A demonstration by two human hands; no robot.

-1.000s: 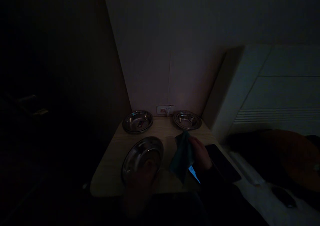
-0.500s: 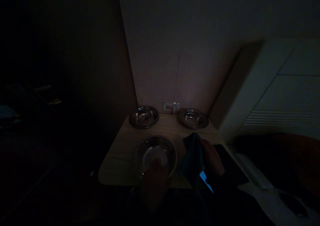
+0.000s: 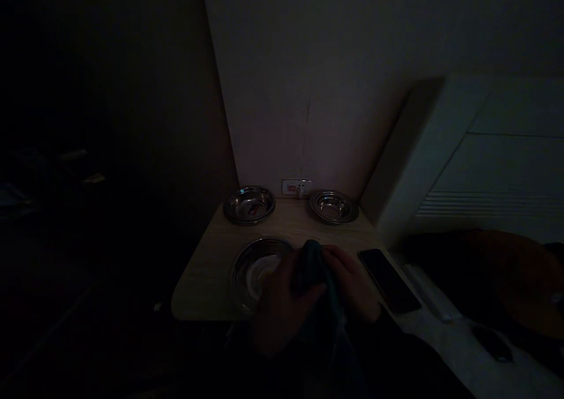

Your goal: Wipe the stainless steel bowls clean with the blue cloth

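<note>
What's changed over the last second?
The left hand has left the front bowl and moved right, taking hold of the cloth. The front bowl, tilted a second ago, now looks level on the table. The right hand kept its hold on the cloth; the back-left bowl, back-right bowl and phone stayed put.

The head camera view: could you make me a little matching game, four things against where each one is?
Things:
1. Cloth
2. Phone
3. Wall socket
4. Bowl with a red marking

Places:
A. Far left corner of the table
B. On the wall
C. Held in the left hand and right hand
D. By the table's right edge

Pairs: 1-C, 2-D, 3-B, 4-A
</note>
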